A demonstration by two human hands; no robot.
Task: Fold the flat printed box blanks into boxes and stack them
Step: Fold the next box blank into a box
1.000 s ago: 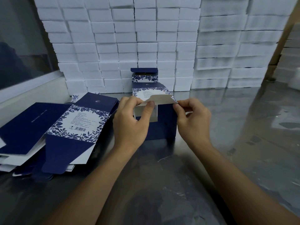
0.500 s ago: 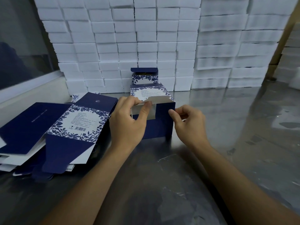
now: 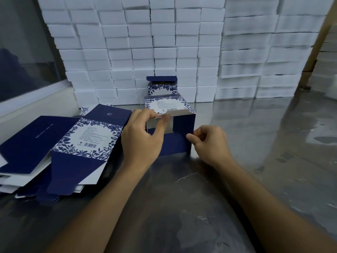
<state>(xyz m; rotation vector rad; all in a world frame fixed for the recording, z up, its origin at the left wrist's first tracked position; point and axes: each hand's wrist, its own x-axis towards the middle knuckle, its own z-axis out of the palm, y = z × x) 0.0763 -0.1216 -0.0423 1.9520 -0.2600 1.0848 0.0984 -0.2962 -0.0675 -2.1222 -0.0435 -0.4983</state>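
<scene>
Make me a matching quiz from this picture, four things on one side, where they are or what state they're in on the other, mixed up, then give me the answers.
Things
1. box being folded
2. pile of flat blanks
3. finished box
4. white blocks

Places or states
A. stacked like a wall at the back of the table
B. lying flat at the left of the table
C. standing between the left hand and right hand, near end open
D. against the wall of blocks, behind the one being worked on

Pairs: 1-C, 2-B, 3-D, 4-A

2 hands (image 3: 140, 141), 2 folded boxes (image 3: 169, 106), approx. 1 pile of flat blanks (image 3: 54, 148), many white blocks (image 3: 164, 42)
</scene>
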